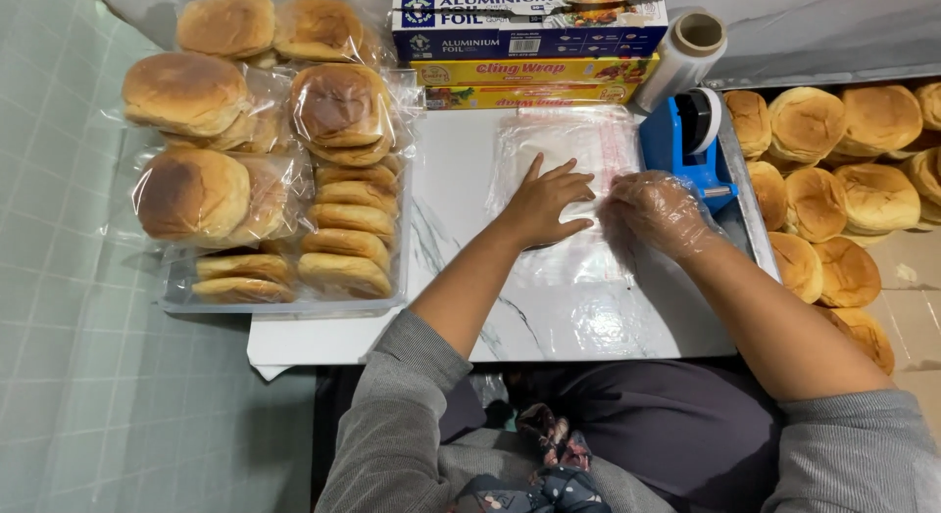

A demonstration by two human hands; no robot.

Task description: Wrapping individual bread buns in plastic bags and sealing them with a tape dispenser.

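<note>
this looks like a small home bakery packing spot, set low over a pale green tiled floor (59,376). a little marble-patterned table (549,317) serves as the bench. bagged buns (265,150) are stacked in a clear tray on its left side, and loose unwrapped buns (843,180) lie massed to its right. along the back edge sit a box of aluminium foil (529,23), boxes of cling wrap (529,82), a roll of clear film (681,57) and a blue tape dispenser (686,141). a stack of clear plastic bags (569,160) lies on the tabletop.

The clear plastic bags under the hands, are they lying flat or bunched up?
Flat: the clear plastic bags lie spread on the white table, left hand pressing them.
</note>
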